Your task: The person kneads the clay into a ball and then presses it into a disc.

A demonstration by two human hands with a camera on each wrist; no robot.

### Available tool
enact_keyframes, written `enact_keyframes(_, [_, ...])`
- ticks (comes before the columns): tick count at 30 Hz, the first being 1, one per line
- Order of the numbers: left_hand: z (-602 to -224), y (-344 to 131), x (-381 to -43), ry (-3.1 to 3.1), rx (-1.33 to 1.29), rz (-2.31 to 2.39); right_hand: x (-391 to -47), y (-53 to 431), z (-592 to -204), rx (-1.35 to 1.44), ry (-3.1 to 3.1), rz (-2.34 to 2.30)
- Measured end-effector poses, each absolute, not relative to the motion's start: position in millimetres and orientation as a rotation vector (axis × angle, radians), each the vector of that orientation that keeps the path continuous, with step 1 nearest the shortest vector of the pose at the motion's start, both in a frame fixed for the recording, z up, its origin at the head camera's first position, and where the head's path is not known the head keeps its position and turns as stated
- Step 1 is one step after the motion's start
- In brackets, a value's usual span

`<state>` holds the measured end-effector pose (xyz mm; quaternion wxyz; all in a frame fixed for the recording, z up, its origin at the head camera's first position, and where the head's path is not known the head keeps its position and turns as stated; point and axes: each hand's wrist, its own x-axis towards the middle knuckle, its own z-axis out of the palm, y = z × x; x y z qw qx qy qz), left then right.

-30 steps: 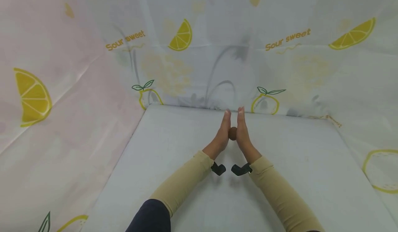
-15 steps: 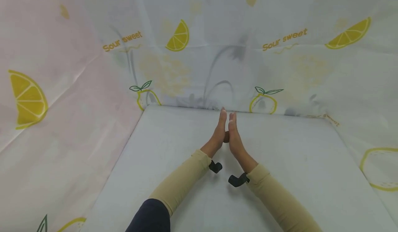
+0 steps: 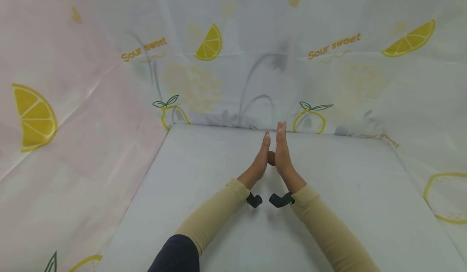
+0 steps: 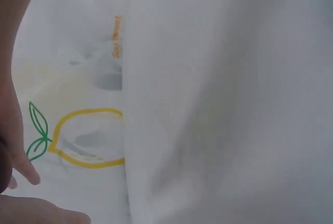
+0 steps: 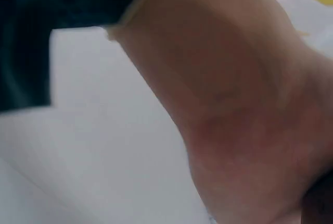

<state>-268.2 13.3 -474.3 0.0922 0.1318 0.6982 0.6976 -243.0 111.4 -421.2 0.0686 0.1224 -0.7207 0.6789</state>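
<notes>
Between my two palms sits a small brown ball (image 3: 271, 158), in the head view partly covered by the right hand. My left hand (image 3: 260, 158) presses on its left side with the fingers straight and pointing forward. Flat against the other side is my right hand (image 3: 283, 150), also straight-fingered, its fingertips reaching a little farther forward than the left ones. Both hands are held over the white table. In the left wrist view the dark ball (image 4: 4, 166) shows at the left edge. The right wrist view is filled mostly by the left wrist (image 5: 223, 88).
A white table (image 3: 204, 162) spreads under both arms. Behind it and at the sides hangs a pale sheet (image 3: 248, 33) printed with lemons and lettering. Dark camera mounts, such as the left one (image 3: 254, 201), stick out inward from both wrists.
The palms have slid past each other on the ball: the right hand went back, then forward, while the left went forward, then back. The ball stays between them.
</notes>
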Motion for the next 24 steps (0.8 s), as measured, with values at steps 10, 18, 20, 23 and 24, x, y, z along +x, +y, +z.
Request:
enact_keyframes(10, [-463.5, 15.1, -266.0, 2.113, 0.421, 2.072, -261.0, 121.5, -448.8, 0.210, -2.258, 2.086])
enact_keyframes(18, [-462.4, 11.4, -276.1, 2.086, 0.385, 2.170, -259.2, 112.2, -489.4, 0.254, -2.259, 2.093])
enact_keyframes(20, [-465.3, 10.3, -277.7, 2.101, 0.361, 2.168, -253.2, 107.9, -490.7, 0.271, -2.250, 2.109])
enact_keyframes(23, [-470.4, 8.0, -279.1, 2.144, 0.339, 2.125, -246.7, 102.8, -489.3, 0.326, -2.219, 2.108])
enact_keyframes(24, [-472.2, 7.4, -279.3, 2.155, 0.333, 2.107, -245.4, 101.4, -487.9, 0.346, -2.199, 2.111])
